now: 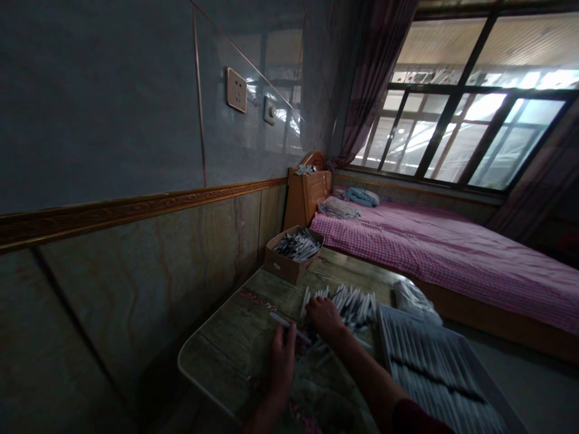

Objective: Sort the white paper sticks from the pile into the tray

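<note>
On the counter (pixel 221 343), a loose pile of white pens (pixel 355 304) lies in front of the person, with the pens pointing in differing directions. The left hand (pixel 282 355) pinches one pen (pixel 284 322) between thumb and fingers; the pen is tilted, its far end directed up and to the left, its near end toward the pile. The right hand (pixel 324 317) is placed at the left part of the pile, palm down, fingers bent; whether these fingers grip a pen cannot be determined. The two hands are apart.

A cardboard box (pixel 279 267), open at the top, is positioned at the far left corner of the counter, beside the wall (pixel 208 253), and contains many more pens or similar sticks. To the right of the pile is a shallow tray (pixel 383 325) holding slender items in rows, with a dark band across them; the detail is blurred. A clear plastic bag (pixel 414 300) lies just beyond the tray. Beyond the counter is a bed (pixel 407 232) with a pink checked cover.
</note>
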### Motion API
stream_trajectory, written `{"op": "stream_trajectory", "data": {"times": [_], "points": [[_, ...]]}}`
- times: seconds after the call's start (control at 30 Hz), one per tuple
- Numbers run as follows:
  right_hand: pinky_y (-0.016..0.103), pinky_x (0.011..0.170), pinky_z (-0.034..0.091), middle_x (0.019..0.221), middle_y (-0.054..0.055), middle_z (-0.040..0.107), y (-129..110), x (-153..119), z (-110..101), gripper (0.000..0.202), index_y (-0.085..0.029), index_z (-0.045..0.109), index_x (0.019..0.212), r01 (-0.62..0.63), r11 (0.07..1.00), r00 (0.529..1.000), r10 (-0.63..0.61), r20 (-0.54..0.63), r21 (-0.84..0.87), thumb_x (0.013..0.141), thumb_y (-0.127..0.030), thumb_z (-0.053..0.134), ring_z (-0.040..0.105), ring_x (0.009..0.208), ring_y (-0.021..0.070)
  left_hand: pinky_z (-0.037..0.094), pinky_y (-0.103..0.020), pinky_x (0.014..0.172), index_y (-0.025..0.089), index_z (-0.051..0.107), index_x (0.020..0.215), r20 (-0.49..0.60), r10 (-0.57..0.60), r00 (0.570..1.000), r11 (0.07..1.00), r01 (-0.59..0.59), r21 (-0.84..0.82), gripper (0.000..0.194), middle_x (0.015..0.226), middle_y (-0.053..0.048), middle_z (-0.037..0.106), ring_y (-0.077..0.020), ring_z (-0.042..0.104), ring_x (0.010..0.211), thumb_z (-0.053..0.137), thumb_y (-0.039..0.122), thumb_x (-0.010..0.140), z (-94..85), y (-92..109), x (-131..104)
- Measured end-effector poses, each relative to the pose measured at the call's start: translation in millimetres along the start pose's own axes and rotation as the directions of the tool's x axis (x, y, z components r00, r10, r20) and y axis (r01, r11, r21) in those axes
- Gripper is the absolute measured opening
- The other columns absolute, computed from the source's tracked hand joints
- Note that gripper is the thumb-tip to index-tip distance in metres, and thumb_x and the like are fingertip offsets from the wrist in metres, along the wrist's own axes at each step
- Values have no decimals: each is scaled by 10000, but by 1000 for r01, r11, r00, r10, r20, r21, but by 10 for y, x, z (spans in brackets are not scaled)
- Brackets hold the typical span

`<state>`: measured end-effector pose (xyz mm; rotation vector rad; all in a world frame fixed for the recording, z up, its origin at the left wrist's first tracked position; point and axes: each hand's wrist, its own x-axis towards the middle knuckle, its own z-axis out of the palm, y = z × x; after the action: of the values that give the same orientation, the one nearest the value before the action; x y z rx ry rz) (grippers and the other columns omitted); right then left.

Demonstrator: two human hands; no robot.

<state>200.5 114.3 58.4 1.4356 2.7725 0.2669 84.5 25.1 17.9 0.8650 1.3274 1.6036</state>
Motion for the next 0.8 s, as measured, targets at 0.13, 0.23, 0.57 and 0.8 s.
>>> {"op": "stream_trajectory", "data": {"times": [0.13,0.23,0.57,0.8], "points": [[316,711,436,950,117,678,5,-51,-47,183,-145,664,905,-28,999,997,30,-66,36,859,-60,509,624,874,227,493,-292,563,188,620,696,-36,-15,999,997,12,-80,446,628,-39,664,-214,631,595,673,630,663,-6,-3,24],[291,699,432,914,91,680,16,-123,-103,179,-164,638,914,-84,992,984,98,-147,94,867,-64,497,631,834,203,504,-282,563,180,637,744,-54,-45,998,985,35,-170,415,669,-44,690,-213,654,620,711,577,654,-7,-39,58],[278,621,507,864,16,656,-369,-700,-143,300,-210,495,1077,212,158,485,840,-244,964,863,-414,549,643,690,157,546,-240,535,152,635,720,35,-260,965,796,235,-557,294,645,-33,723,-177,699,594,818,363,625,31,-7,73],[302,650,521,868,9,656,-498,-908,-165,263,-218,535,954,314,-4,431,892,-139,949,835,-447,587,646,692,158,579,-227,560,142,647,721,128,-258,958,744,281,-606,167,693,-52,751,-169,717,626,779,243,707,16,22,55]]}}
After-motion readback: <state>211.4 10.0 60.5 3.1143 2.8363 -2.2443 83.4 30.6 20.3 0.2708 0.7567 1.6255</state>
